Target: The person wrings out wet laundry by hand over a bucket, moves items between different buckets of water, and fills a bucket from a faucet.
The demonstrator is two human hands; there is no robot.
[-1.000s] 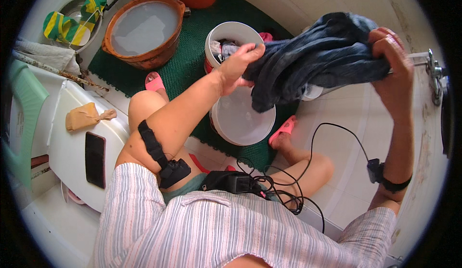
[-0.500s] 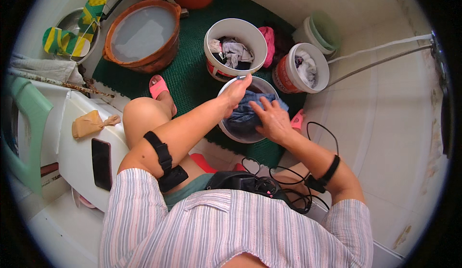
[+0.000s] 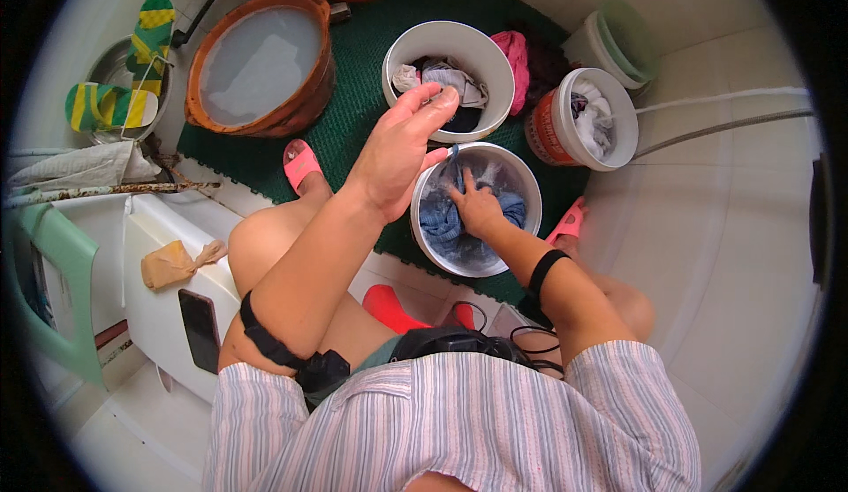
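Note:
A white bucket (image 3: 415, 227) stands between my feet, with wet blue cloth (image 3: 439, 224) low inside it. Whitish suds or water blur part of its interior. My right hand (image 3: 481, 209) reaches into this bucket, fingers spread over the cloth and closed on nothing. Above the bucket's left rim, my left hand (image 3: 393, 156) is raised, its fingers stretched away from the thumb. A thin dark blue strip (image 3: 455, 154) shows at the rim by that thumb; whether they touch, I cannot tell.
Two more white buckets, one farther off (image 3: 505, 55) and one at right (image 3: 625, 130), hold laundry. A brown tub (image 3: 196, 108) of cloudy water stands at far left on the green mat (image 3: 358, 59). A phone (image 3: 200, 329) and a tied tan bag (image 3: 172, 265) lie on a white surface.
My right hand has gone deeper into the bucket. My left hand has lifted off the cloth, up and leftward. The blue cloth sits lower, and the view has shifted slightly.

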